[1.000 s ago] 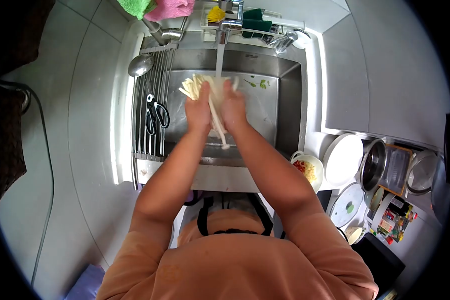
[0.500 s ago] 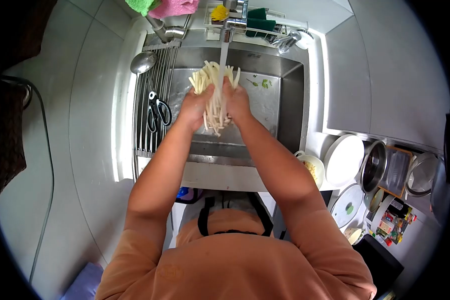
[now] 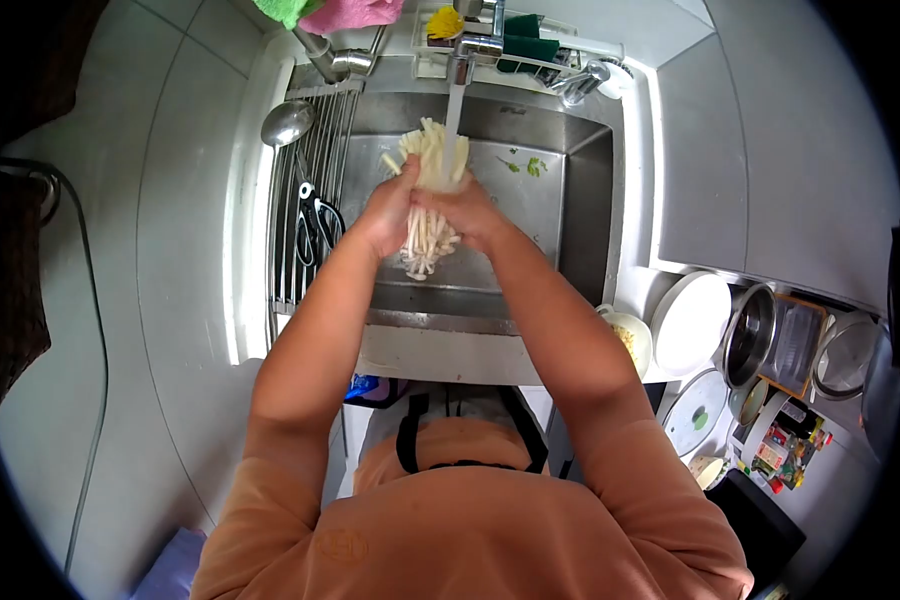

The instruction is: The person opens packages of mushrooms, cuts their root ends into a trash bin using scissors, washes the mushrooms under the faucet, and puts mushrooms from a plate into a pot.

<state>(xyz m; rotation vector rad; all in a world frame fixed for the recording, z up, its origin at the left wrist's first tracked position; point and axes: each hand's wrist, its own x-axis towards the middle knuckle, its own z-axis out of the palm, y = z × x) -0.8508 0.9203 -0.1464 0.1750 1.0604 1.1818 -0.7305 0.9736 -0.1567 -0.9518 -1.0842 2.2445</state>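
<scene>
A bunch of long white mushrooms (image 3: 430, 235) is held over the steel sink (image 3: 588, 200), its thin stems pointing away from me and the small caps toward me. My left hand (image 3: 392, 208) grips the bunch from the left, thumb on top. From the right, my right hand (image 3: 467, 212) closes round it, with fingers laid across the stems. Water runs from the faucet (image 3: 460, 68) onto the stems and over the right fingers, blurring them. One stem sticks out to the left above my left thumb.
On the left, a rack (image 3: 288, 250) carries a ladle (image 3: 288, 123) and black-handled scissors (image 3: 315, 225). Green leaf scraps (image 3: 535, 166) lie on the sink bottom. To the right stand a bowl (image 3: 638, 345), a white plate (image 3: 692, 322) and a metal basin (image 3: 748, 337).
The spread-out mushrooms are now gathered into a tighter bunch. My right hand has turned so its fingers cross the stems, and both hands have come closer together.
</scene>
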